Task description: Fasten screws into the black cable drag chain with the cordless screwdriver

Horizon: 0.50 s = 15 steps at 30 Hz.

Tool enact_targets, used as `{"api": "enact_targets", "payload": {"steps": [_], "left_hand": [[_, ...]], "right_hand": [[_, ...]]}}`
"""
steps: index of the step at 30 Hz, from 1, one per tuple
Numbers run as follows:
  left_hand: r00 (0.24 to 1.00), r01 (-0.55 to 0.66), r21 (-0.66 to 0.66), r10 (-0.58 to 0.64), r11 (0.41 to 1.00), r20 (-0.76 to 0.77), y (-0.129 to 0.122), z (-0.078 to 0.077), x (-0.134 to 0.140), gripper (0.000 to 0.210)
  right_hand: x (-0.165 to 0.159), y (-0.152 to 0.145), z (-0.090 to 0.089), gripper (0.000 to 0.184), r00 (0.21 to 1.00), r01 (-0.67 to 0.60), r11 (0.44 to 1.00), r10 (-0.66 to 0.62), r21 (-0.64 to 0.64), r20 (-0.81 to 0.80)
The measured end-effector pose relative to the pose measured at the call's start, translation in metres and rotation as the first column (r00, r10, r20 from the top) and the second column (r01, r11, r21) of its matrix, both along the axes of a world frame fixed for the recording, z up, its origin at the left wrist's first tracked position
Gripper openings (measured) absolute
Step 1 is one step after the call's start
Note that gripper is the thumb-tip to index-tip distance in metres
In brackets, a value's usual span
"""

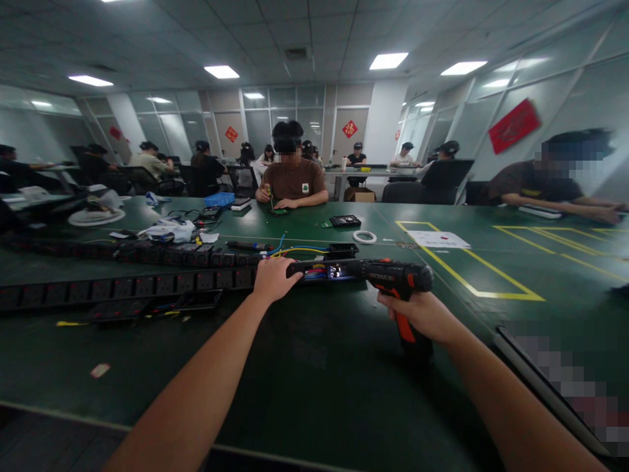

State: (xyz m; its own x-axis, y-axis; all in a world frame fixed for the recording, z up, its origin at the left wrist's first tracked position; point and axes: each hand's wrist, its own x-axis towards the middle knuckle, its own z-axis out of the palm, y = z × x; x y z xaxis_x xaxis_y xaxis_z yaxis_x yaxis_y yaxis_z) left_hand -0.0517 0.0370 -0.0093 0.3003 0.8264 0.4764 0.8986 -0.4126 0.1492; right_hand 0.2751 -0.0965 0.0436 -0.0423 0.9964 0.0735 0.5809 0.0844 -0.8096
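A long black power strip (171, 284) with a row of sockets lies across the green table. My left hand (273, 278) is closed over it near its right end, the thumb pointing right. Just past that thumb, an opening in the strip shows coloured wires and a small lit part (337, 271). My right hand (421, 313) is wrapped round the handle of a black and orange cordless drill (399, 278). The drill lies level, its nose pointing left at the strip's right end; whether its tip touches the strip I cannot tell.
Behind the strip lie a second socket row (196, 257), blue and yellow wires (304, 249) and a screwdriver-like tool (248, 246). Farther back are a white tape roll (364, 236), papers (439, 239) and a blue basket (219, 199). A person (293, 174) works opposite.
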Motion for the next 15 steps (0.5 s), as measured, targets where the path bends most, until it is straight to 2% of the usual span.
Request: {"api": "enact_targets", "payload": {"steps": [15], "left_hand": [[1.0,-0.005,-0.014,0.005,1.0,0.008,-0.0022,0.002,0.0013,0.045]], "right_hand": [[0.0001,-0.0002,-0.0019,0.031,1.0,0.012,1.0,-0.012,0.004,-0.008]]}}
